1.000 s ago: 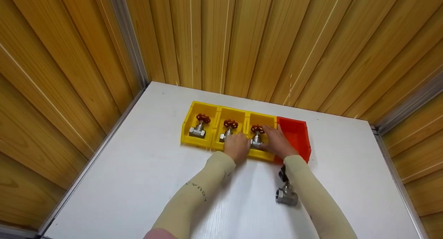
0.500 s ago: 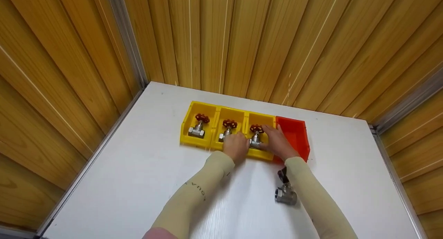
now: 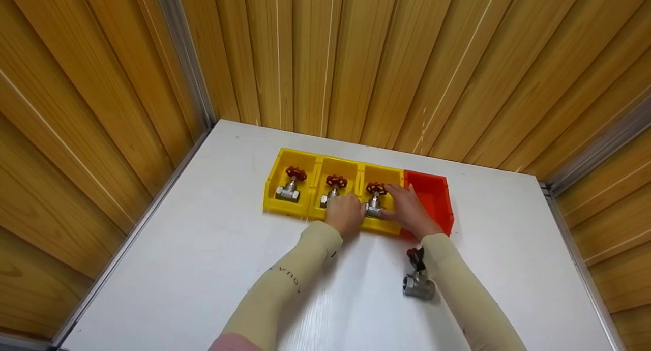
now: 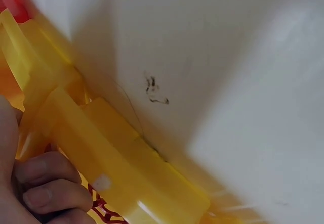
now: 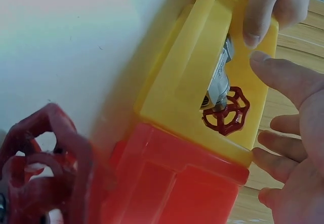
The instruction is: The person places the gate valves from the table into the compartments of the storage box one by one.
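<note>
In the head view my left hand (image 3: 345, 214) curls over the wall between two yellow bins (image 3: 333, 163), its thumb on the third bin's side. The fingers appear bent in the left wrist view, partly out of frame. My right hand (image 3: 408, 208) spreads loosely at the third bin's right side. There a metal valve (image 3: 375, 207) with a red handwheel (image 5: 228, 112) lies between the two hands. The right fingertips (image 5: 271, 161) are at the bin's rim. The middle bin's valve (image 3: 333, 191) is partly hidden by my left hand. Another handwheel valve (image 3: 289, 191) lies in the leftmost bin.
A red bin (image 3: 432, 188) adjoins the yellow row on the right. One more metal valve (image 3: 419, 286) rests on the white table (image 3: 203, 249) beside my right forearm, its red handwheel (image 5: 48, 171) close in the right wrist view. A wood-panelled wall (image 3: 351, 61) stands behind.
Both hands keep nearly the same place and pose. The whole head view shifts slightly to the left, and more of the loose valve's handwheel shows beside the right sleeve.
</note>
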### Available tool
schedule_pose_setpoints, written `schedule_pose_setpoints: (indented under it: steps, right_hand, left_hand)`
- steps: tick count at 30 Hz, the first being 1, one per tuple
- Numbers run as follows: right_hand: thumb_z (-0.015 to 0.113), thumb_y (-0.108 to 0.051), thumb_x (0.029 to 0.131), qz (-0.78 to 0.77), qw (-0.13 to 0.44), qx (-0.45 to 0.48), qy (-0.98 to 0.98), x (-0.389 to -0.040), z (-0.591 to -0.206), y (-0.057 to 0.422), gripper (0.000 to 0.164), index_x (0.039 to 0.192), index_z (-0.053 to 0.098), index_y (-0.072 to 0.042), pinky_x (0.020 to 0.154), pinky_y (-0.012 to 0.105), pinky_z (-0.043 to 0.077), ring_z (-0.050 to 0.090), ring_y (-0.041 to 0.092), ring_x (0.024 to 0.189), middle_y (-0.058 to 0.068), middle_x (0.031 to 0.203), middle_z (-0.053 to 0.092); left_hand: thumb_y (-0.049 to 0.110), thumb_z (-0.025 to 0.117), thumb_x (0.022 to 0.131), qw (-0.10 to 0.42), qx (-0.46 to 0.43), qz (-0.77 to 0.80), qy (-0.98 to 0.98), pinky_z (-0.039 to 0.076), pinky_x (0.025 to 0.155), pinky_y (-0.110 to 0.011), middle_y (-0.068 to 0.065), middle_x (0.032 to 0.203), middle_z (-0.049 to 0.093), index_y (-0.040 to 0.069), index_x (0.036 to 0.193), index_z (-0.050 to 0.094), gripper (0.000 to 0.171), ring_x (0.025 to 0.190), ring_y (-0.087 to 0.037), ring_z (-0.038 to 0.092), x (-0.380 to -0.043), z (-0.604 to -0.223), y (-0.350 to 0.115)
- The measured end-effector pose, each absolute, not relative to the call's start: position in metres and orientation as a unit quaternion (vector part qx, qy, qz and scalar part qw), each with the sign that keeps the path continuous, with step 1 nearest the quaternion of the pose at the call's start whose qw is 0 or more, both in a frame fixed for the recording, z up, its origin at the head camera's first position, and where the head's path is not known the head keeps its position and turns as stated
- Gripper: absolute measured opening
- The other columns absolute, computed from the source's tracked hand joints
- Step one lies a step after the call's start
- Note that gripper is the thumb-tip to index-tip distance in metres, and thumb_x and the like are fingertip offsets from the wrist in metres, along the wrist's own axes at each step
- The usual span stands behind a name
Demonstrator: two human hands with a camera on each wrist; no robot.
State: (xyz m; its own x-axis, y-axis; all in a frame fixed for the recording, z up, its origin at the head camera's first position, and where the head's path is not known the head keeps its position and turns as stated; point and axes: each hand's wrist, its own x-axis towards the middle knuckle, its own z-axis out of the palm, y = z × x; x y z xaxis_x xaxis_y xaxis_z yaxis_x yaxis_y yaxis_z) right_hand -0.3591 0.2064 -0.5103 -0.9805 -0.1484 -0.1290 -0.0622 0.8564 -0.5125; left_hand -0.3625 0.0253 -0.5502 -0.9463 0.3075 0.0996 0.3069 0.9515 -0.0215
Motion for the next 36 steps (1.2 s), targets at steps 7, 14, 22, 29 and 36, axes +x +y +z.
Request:
schedule_pose_setpoints:
  steps: [7,14,22,29,36]
  right_hand:
    - [0.078,-0.037,0.079,-0.267,0.079,-0.061,0.959,-0.356,-0.509,0.210,0.083,0.149,0.037,-0.019,0.117,0.057,0.014,0.023,0.033,0.148,0.004,0.156,0.035]
    - [0.074,-0.036,0.084,-0.271,0.084,-0.050,0.958,-0.344,-0.509,0.217,0.081,0.150,0.034,-0.017,0.116,0.058,0.014,0.015,0.036,0.149,0.007,0.158,0.030]
    - [0.072,-0.033,0.086,-0.265,0.074,-0.047,0.960,-0.329,-0.508,0.227,0.078,0.151,0.033,-0.017,0.117,0.057,0.015,0.014,0.038,0.149,0.008,0.159,0.028]
    - [0.071,-0.034,0.087,-0.268,0.072,-0.046,0.960,-0.323,-0.510,0.232,0.077,0.151,0.033,-0.016,0.115,0.056,0.022,0.020,0.035,0.148,0.008,0.159,0.028]
    - [0.071,-0.038,0.087,-0.271,0.073,-0.036,0.959,-0.315,-0.511,0.238,0.078,0.151,0.032,-0.018,0.113,0.059,0.022,0.016,0.039,0.148,0.008,0.159,0.028]
  left_hand:
    - [0.053,0.041,0.098,0.066,-0.147,-0.044,-0.986,0.045,0.050,-0.033,0.001,0.064,0.057,0.014,0.080,0.059,0.047,0.056,-0.014,0.057,-0.363,-0.550,0.021]
    - [0.057,0.038,0.098,0.075,-0.156,-0.025,-0.985,0.037,0.042,-0.029,0.003,0.058,0.052,0.015,0.079,0.059,0.051,0.048,-0.011,0.049,-0.362,-0.548,0.018]
    - [0.058,0.039,0.097,0.120,-0.167,-0.022,-0.978,0.026,0.038,-0.028,0.004,0.050,0.041,0.013,0.081,0.061,0.054,0.042,-0.011,0.038,-0.360,-0.551,0.018]
    - [0.058,0.039,0.097,0.159,-0.167,-0.010,-0.973,0.021,0.038,-0.027,0.005,0.047,0.032,0.014,0.083,0.059,0.051,0.041,-0.010,0.030,-0.359,-0.552,0.017]
    - [0.057,0.038,0.098,0.176,-0.165,0.000,-0.970,0.019,0.039,-0.027,0.006,0.047,0.031,0.015,0.081,0.058,0.049,0.040,-0.009,0.026,-0.358,-0.549,0.021]
